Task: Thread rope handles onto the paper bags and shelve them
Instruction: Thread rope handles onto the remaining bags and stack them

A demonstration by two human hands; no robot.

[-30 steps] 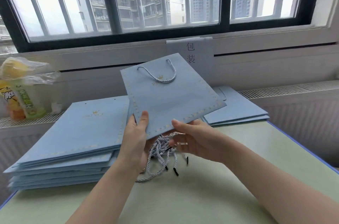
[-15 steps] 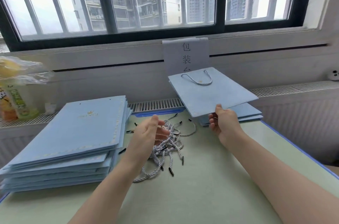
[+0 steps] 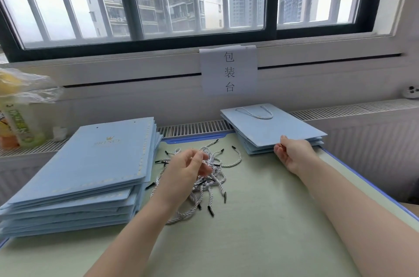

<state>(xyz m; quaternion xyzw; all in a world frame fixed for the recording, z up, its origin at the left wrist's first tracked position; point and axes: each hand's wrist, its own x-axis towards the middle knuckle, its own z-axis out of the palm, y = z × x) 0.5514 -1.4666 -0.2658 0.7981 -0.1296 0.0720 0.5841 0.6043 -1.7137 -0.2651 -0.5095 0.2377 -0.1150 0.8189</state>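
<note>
A light-blue paper bag with a rope handle (image 3: 269,127) lies on top of the small stack of finished bags (image 3: 283,148) at the table's far right. My right hand (image 3: 292,152) is at its near edge, thumb on top and fingers below, pinching it. A tangle of white twisted ropes with black tips (image 3: 215,174) lies in the middle of the table. My left hand (image 3: 186,172) hovers just over that tangle with loosely curled fingers, and nothing is plainly held in it. A tall stack of flat blue bags without handles (image 3: 90,170) sits at the left.
The green table (image 3: 260,231) has a blue rim. Behind it run a radiator grille (image 3: 192,128), a window sill and a paper sign (image 3: 228,71). A plastic bag with drink bottles (image 3: 20,113) stands on the ledge at far left.
My right hand carried the handled bag from the centre to the right and laid it on the finished stack. My left hand let go of it and dropped over the ropes.
</note>
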